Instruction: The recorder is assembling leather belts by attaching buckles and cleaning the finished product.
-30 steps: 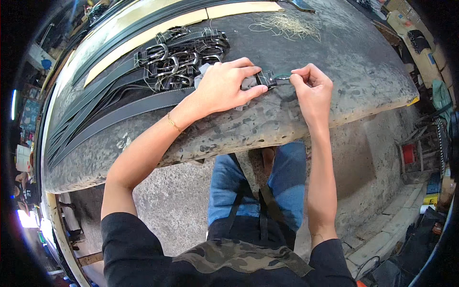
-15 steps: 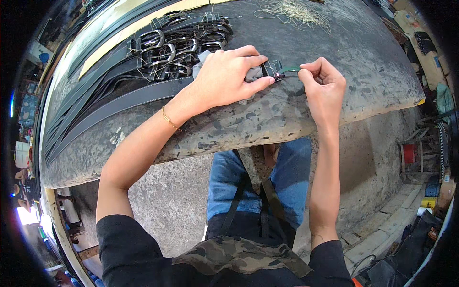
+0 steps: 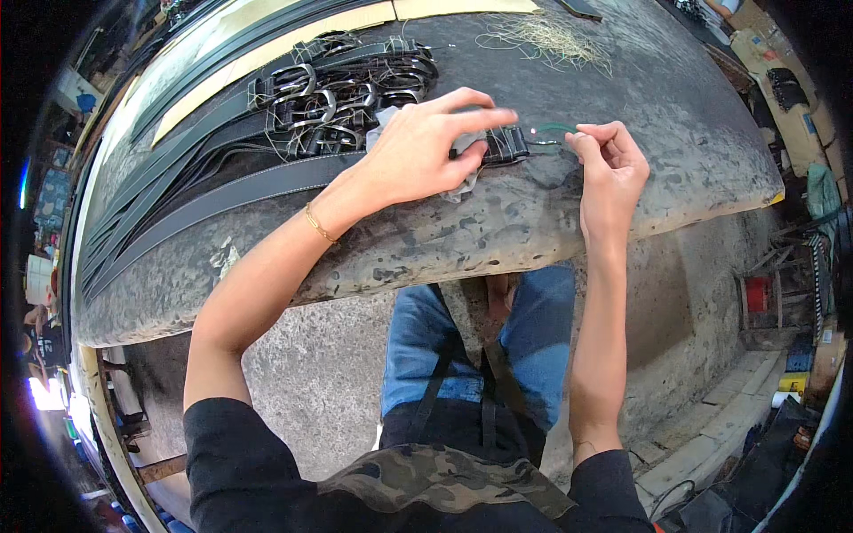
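My left hand (image 3: 426, 142) presses flat on the end of a black leather belt (image 3: 249, 191) and a pale scrap of cloth (image 3: 462, 178) on the worn grey worktable (image 3: 551, 222). The belt's stitched tip (image 3: 505, 144) sticks out past my thumb. My right hand (image 3: 609, 160) is just to its right, fingers pinched together on a thin green thread (image 3: 553, 130) that runs to the belt tip.
A pile of black belts with metal buckles (image 3: 338, 98) lies behind my left hand, with long black straps (image 3: 133, 222) running left. Loose pale thread offcuts (image 3: 546, 37) lie at the back. Below the table edge are my blue jeans (image 3: 444, 355) and a concrete floor.
My right hand has drawn away to the right from the belt tip, pulling the thread out. My left hand has spread its fingers flatter on the belt.
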{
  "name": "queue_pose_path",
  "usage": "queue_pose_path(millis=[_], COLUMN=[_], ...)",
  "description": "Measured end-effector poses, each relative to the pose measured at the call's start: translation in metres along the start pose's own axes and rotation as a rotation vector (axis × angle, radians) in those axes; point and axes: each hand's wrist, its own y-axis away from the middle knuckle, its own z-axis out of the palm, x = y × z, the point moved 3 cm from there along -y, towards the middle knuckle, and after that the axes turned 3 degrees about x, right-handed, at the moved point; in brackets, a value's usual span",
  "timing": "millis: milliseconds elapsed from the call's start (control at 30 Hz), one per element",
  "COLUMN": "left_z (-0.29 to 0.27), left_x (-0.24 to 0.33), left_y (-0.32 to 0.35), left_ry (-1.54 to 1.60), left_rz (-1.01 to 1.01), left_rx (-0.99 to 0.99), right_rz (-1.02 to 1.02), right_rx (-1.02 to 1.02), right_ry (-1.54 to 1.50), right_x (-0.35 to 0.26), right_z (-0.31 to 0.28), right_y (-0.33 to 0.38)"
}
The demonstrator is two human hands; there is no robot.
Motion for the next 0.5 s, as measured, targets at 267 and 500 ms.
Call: queue_pose_path(millis=[267, 500], left_z=[0.001, -0.004], left_x=[0.000, -0.004], left_y=[0.005, 0.015], left_ry=[-0.020, -0.078], left_rz=[0.069, -0.175], left_rx=[0.109, 0.055], right_rz=[-0.003, -0.110], right_rx=[0.142, -0.015], right_ry=[-0.057, -0.011], right_x=[-0.006, -0.004], right_z=[0.002, 0.046], right_y=[-0.003, 0.001])
